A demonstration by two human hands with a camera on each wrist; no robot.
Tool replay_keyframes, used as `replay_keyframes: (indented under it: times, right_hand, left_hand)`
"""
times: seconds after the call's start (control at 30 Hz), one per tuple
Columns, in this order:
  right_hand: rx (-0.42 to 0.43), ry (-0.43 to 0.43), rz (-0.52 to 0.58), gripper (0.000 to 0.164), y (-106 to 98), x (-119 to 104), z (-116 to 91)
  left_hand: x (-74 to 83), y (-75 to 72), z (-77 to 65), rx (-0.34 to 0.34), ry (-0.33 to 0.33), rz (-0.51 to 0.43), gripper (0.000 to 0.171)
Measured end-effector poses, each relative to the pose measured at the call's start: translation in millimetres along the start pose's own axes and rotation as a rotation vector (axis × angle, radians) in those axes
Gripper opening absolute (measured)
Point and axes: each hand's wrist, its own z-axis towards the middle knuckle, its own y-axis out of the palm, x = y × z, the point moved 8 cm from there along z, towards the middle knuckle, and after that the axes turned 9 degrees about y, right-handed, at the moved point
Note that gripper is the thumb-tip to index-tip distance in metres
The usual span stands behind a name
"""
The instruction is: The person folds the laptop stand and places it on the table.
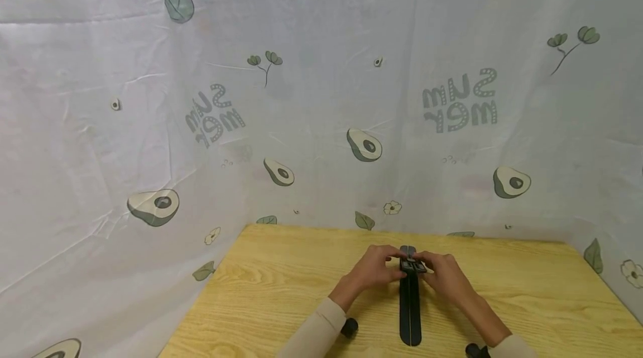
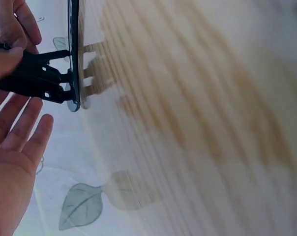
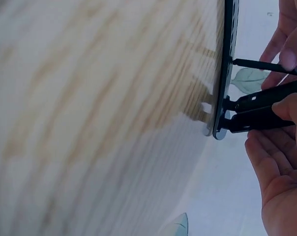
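A black folding stand has a long flat base [image 1: 410, 313], split lengthwise, lying on the wooden table. At its far end rises a hinged black bracket [image 1: 413, 265], held from both sides. My left hand [image 1: 374, 267] grips its left side, thumb on one face and fingers behind. Opposite, my right hand [image 1: 446, 273] pinches the right side between thumb and fingers. In the right wrist view, a thin black strut [image 3: 260, 65] runs from the base edge [image 3: 227, 54] beside the wider arms [image 3: 264, 110]. Some fingertips are hidden behind the bracket.
The wood-grain table [image 1: 281, 280] ends at a white sheet [image 1: 321, 95] printed with avocados and leaves, which hangs behind it and at the left. Small black parts [image 1: 349, 328] show by the wrists.
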Motion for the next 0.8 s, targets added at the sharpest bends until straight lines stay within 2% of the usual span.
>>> replay_keyframes:
  times: [0.27,0.8]
  right_hand:
    - [-0.025,0.023,-0.001,0.034,1.2,-0.5,-1.0]
    - [-0.113,0.030,0.027,0.031,-2.4,1.7,3.7]
  left_hand:
    - [2.5,-2.2,2.7,0.024,0.030,0.063,0.024]
    - [1.7,-5.5,5.2,-0.033,0.006,0.035,0.024]
